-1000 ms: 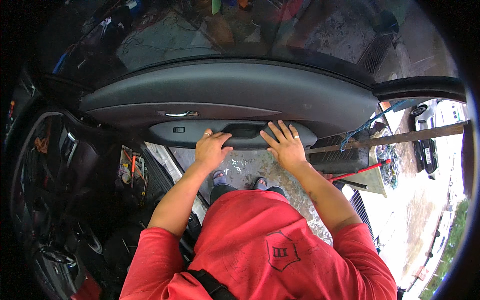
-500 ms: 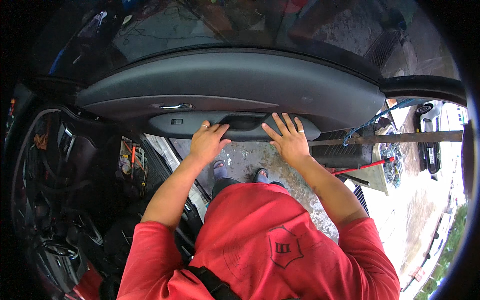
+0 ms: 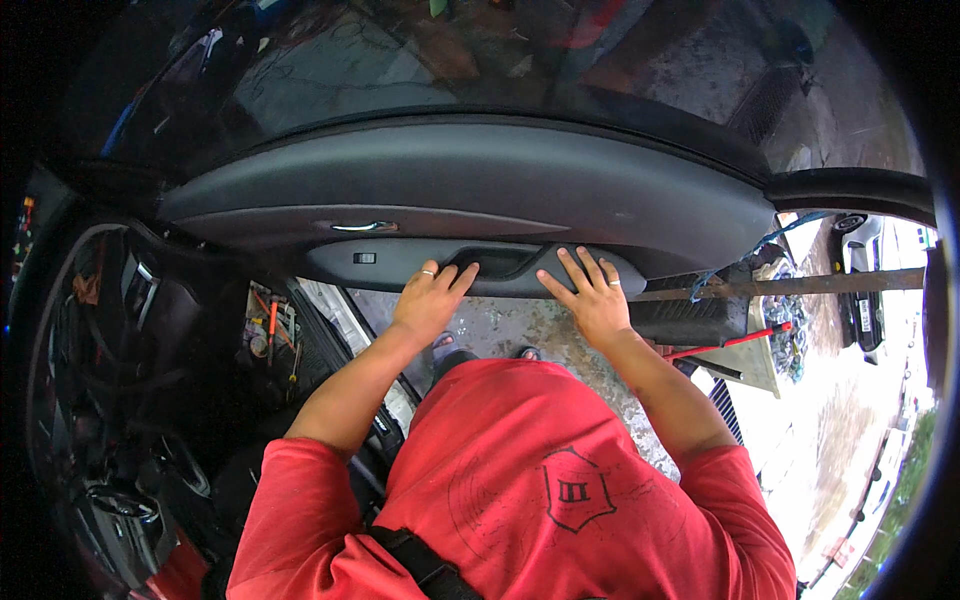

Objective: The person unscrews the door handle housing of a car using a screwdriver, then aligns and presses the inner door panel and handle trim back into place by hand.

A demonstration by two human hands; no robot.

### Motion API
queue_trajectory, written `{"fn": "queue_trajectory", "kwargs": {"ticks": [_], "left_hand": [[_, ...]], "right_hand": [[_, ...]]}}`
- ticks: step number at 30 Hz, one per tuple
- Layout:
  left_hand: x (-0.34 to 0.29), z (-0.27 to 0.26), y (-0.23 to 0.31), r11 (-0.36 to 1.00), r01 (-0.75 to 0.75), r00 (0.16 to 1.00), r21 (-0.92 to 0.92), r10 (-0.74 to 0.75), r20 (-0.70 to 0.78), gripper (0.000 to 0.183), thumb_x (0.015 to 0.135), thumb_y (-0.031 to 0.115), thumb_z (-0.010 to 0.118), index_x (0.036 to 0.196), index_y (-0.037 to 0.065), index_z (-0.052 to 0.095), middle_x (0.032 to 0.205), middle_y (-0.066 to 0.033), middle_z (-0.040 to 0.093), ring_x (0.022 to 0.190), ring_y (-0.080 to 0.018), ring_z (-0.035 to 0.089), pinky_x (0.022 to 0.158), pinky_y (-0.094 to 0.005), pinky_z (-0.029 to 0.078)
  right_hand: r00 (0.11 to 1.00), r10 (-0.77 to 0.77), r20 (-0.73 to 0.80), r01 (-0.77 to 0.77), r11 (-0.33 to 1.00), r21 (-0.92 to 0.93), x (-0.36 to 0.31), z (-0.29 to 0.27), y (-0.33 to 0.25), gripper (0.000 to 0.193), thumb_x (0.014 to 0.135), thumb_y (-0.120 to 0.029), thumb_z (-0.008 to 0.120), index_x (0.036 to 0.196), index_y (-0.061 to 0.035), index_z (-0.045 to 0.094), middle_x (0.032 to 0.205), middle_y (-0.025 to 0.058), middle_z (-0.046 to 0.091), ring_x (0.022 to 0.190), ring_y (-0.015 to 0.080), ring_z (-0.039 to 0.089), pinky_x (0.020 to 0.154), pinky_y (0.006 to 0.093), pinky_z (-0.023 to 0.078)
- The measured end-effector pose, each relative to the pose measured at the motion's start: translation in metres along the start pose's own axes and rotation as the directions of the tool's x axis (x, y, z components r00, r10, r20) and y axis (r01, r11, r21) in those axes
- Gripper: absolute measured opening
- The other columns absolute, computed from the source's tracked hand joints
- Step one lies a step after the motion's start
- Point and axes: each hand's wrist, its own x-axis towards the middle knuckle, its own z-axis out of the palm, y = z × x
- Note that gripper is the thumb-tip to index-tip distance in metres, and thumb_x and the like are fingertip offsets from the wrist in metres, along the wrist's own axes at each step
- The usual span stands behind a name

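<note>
A black car door trim panel [image 3: 450, 165] stretches across the view in front of me. Along its near edge runs a grey armrest [image 3: 412, 252] with a recessed pull pocket [image 3: 495, 262] and a small window switch [image 3: 364, 258]. My left hand [image 3: 425, 305] rests its fingers on the armrest at the pocket's left end, palm down, holding nothing. On the armrest right of the pocket, my right hand [image 3: 600, 308] lies with fingers spread. A chrome inner door handle [image 3: 365, 227] sits above the switch.
Car window glass [image 3: 400, 60] reflects the surroundings beyond the panel. Tools, one with an orange handle [image 3: 272, 325], lie in the dark car interior at left. A rusty metal bar [image 3: 830, 282], blue rope [image 3: 708, 285] and red bar [image 3: 735, 337] are at right. A parked car [image 3: 866, 290] stands outside.
The door panel and both hands sit slightly lower in the picture. My left hand has shifted a little right along the armrest, its fingers nearer the pocket. Both hands stay on the armrest.
</note>
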Motion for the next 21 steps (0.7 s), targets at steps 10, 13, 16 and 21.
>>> {"fn": "queue_trajectory", "kwargs": {"ticks": [10, 13, 16, 21], "left_hand": [[0.005, 0.001, -0.001, 0.994, 0.07, 0.998, -0.088, -0.07, -0.006, 0.063, 0.094, 0.044, 0.076, 0.15, 0.017, 0.063, 0.135, -0.0101, 0.074, 0.108, -0.0339, 0.065, 0.099, -0.0408, 0.056], [0.01, 0.005, -0.002, 0.995, 0.094, 0.995, -0.019, -0.093, 0.03, 0.063, 0.097, 0.05, 0.072, 0.15, 0.017, 0.063, 0.134, -0.0098, 0.074, 0.109, -0.0346, 0.065, 0.099, -0.0413, 0.056], [0.009, 0.004, 0.003, 0.986, 0.138, 0.99, -0.093, -0.134, 0.049, 0.06, 0.097, 0.05, 0.072, 0.145, 0.016, 0.067, 0.135, -0.0107, 0.074, 0.111, -0.0364, 0.064, 0.099, -0.0423, 0.056], [0.014, -0.002, 0.0, 0.958, 0.18, 0.984, -0.225, -0.17, 0.061, 0.06, 0.091, 0.048, 0.08, 0.14, 0.015, 0.07, 0.127, -0.0111, 0.074, 0.115, -0.0366, 0.064, 0.098, -0.0425, 0.056]], "right_hand": [[0.989, 0.013, 0.148, -0.02, 0.999, 0.042, 0.015, -0.011, -0.001, 0.077, 0.102, -0.046, 0.067, 0.17, -0.0414, 0.032, 0.179, 0.0122, 0.025, 0.162, 0.037, 0.029, 0.129, 0.0623, 0.024], [0.985, 0.003, 0.174, -0.012, 0.999, 0.05, 0.022, -0.011, -0.004, 0.082, 0.101, -0.052, 0.067, 0.172, -0.04, 0.029, 0.18, 0.0139, 0.022, 0.163, 0.0381, 0.025, 0.13, 0.0631, 0.022], [0.979, 0.008, 0.202, -0.021, 0.998, 0.059, 0.018, -0.017, -0.006, 0.085, 0.1, -0.052, 0.069, 0.172, -0.0389, 0.028, 0.179, 0.0143, 0.022, 0.163, 0.0385, 0.025, 0.13, 0.0625, 0.022], [0.989, 0.013, 0.146, -0.022, 0.998, 0.063, 0.02, -0.009, -0.007, 0.094, 0.091, -0.051, 0.079, 0.171, -0.0333, 0.032, 0.176, 0.0169, 0.028, 0.16, 0.04, 0.029, 0.129, 0.0588, 0.025]]}}
